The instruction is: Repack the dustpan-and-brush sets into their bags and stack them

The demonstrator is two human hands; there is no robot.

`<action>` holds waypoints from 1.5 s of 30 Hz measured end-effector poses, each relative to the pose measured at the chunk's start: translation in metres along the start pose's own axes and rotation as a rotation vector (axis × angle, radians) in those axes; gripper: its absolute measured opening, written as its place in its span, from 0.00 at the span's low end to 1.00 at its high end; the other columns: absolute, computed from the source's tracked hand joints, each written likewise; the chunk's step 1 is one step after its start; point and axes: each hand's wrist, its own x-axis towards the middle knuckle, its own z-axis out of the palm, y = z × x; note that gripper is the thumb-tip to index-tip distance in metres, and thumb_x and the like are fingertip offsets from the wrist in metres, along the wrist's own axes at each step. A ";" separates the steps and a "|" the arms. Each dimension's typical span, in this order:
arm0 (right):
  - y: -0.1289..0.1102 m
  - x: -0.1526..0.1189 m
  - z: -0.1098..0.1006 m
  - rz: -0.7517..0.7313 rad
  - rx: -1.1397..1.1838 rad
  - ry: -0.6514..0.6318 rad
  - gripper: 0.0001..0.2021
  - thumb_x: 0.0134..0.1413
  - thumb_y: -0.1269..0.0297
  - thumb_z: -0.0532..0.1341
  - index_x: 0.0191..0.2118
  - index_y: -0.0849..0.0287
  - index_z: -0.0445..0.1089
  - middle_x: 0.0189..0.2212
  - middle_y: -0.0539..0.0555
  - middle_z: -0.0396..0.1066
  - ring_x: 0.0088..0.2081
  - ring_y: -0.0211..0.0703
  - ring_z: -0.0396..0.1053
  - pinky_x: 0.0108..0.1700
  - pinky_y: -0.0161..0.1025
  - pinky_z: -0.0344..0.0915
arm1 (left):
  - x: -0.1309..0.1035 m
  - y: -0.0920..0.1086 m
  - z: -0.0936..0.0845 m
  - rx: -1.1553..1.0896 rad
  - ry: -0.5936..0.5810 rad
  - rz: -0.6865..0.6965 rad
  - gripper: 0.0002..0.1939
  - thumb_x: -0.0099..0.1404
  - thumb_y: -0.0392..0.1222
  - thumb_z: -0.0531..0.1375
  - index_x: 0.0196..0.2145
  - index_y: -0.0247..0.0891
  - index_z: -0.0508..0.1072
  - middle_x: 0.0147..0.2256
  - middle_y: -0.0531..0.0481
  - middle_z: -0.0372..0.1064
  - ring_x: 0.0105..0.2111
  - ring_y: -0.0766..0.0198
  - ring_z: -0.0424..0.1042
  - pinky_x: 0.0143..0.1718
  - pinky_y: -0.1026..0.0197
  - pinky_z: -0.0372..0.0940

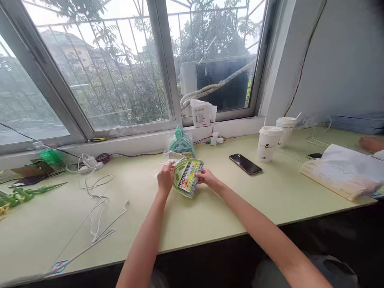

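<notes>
A light green dustpan and brush set (183,178) with a printed label card is held tilted just above the table. My right hand (208,179) grips it at the brush side, thumb on the front. My left hand (166,177) is closed at its upper left edge, fingers pinching the clear plastic bag (160,166) that spreads out there. Just behind, a teal dustpan and brush set (181,144) in clear wrapping leans against the window ledge.
On the right lie a black phone (246,164), two paper cups (268,144) and a paper bag (339,170). White cables (97,200) spread over the left. A tissue pack (202,113) stands on the sill. Another person's hand (372,144) shows at far right.
</notes>
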 end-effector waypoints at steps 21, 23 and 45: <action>-0.006 0.004 0.001 -0.228 0.235 0.070 0.22 0.34 0.58 0.74 0.37 0.63 0.73 0.37 0.58 0.77 0.37 0.49 0.76 0.42 0.46 0.74 | 0.004 0.026 0.016 -1.507 -0.378 -0.552 0.31 0.63 0.62 0.51 0.55 0.38 0.64 0.47 0.42 0.72 0.48 0.51 0.70 0.50 0.50 0.65; -0.003 0.006 0.000 -0.217 0.278 0.113 0.21 0.33 0.58 0.74 0.36 0.63 0.72 0.35 0.57 0.77 0.36 0.48 0.76 0.42 0.46 0.74 | 0.001 0.030 0.019 -1.455 -0.440 -0.628 0.29 0.63 0.59 0.53 0.54 0.37 0.66 0.45 0.42 0.73 0.45 0.51 0.72 0.47 0.50 0.67; -0.010 0.006 0.000 -0.309 0.290 0.281 0.25 0.29 0.56 0.74 0.37 0.62 0.72 0.39 0.57 0.76 0.40 0.49 0.74 0.45 0.47 0.72 | -0.002 0.045 0.015 -1.124 -0.085 -0.395 0.37 0.62 0.59 0.55 0.63 0.47 0.46 0.64 0.42 0.47 0.63 0.50 0.51 0.61 0.46 0.51</action>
